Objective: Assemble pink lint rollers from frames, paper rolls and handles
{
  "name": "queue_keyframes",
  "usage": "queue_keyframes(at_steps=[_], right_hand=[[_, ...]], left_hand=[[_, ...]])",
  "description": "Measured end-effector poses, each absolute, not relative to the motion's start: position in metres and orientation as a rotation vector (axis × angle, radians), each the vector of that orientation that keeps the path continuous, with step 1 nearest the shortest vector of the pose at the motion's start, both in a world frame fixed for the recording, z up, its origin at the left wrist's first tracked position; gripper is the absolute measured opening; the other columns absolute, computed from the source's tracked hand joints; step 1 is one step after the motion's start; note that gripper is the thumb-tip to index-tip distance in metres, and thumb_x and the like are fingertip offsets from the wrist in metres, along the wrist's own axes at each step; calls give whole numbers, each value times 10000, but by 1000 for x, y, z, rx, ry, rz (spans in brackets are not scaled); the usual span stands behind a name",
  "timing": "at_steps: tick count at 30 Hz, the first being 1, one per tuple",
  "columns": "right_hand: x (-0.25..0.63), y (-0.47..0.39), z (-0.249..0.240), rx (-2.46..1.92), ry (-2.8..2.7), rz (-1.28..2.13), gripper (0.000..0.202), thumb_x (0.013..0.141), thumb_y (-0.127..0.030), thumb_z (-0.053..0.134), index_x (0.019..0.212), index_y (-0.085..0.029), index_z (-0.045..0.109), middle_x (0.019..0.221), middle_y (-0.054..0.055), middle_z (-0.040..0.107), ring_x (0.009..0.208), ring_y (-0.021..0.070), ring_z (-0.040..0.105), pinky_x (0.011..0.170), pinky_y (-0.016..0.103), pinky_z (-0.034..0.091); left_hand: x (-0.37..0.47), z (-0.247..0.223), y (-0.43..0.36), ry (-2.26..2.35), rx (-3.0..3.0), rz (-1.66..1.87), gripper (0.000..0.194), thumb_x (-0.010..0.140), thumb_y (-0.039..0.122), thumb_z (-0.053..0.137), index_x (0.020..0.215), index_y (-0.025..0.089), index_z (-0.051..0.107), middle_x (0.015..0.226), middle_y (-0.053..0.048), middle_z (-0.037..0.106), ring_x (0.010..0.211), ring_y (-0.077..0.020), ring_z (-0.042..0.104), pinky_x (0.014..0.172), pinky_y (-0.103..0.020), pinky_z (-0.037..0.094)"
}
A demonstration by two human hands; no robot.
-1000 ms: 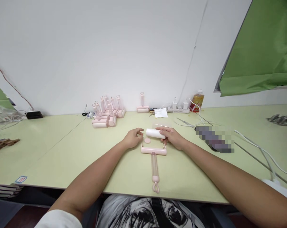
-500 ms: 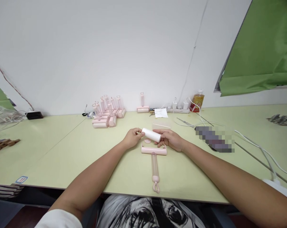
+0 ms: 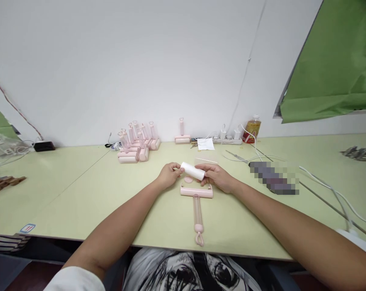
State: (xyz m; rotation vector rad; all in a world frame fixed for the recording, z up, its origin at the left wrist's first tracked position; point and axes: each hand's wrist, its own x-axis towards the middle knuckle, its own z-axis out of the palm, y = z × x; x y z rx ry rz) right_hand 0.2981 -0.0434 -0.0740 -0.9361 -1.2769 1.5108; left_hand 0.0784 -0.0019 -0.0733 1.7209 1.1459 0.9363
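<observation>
A white roll (image 3: 193, 171) is held between both hands, tilted with its right end lower. My left hand (image 3: 170, 175) is closed on its left end. The fingers of my right hand (image 3: 217, 178) grip the right end. Just below the roll, a pink roller frame (image 3: 196, 191) lies on the table, its clear handle (image 3: 197, 214) and loop pointing toward me. A small round pink piece (image 3: 188, 179) lies between the roll and the frame. Behind the roll is a clear flat piece (image 3: 206, 160).
Several pink rollers (image 3: 138, 143) stand at the back left, and another roller (image 3: 182, 133) stands by the wall. A power strip (image 3: 228, 141), a bottle (image 3: 252, 128), scissors (image 3: 237, 156), cables and a blurred dark item (image 3: 272, 178) are to the right. Brown pieces (image 3: 3, 184) lie far left.
The roll has shifted very slightly, and the fingers of my right hand have drawn in a little beneath it. Both hands still hold it.
</observation>
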Motion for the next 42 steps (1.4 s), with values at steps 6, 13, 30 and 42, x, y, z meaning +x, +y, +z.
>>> queue_keyframes(at_steps=[6, 13, 30, 42], right_hand=[[295, -45, -75, -946, -1294, 1509, 368, 692, -66, 545, 1017, -169, 682, 848, 46, 682, 712, 150, 650, 611, 266, 575], [300, -39, -77, -943, -1137, 1482, 430, 661, -68, 634, 1067, -210, 646, 1144, 57, 642, 839, 171, 677, 742, 316, 596], [313, -33, -73, -1378, -1466, 691, 312, 745, -178, 520, 1022, -180, 665, 1086, 83, 674, 929, 229, 637, 588, 268, 502], [335, -16, -79, -1681, -1675, 197, 335, 768, -166, 536, 1066, -143, 687, 1218, 133, 593, 1045, 243, 592, 974, 371, 417]], left_hand=[[80, -74, 0, 1175, 1628, 925, 297, 700, 433, 686, 765, 163, 582, 539, 36, 567, 394, -53, 366, 422, -196, 280], [78, -79, 9, 1191, 1522, 990, 245, 775, 395, 625, 759, 159, 563, 564, 1, 545, 518, -112, 547, 402, -174, 378], [70, -52, 38, 1465, 1942, 1239, 186, 872, 316, 471, 854, 164, 578, 919, -69, 597, 788, -173, 597, 703, -309, 502], [114, -23, 67, 1542, 2485, 845, 198, 890, 205, 476, 953, 195, 663, 1139, -83, 562, 902, -203, 599, 759, -304, 443]])
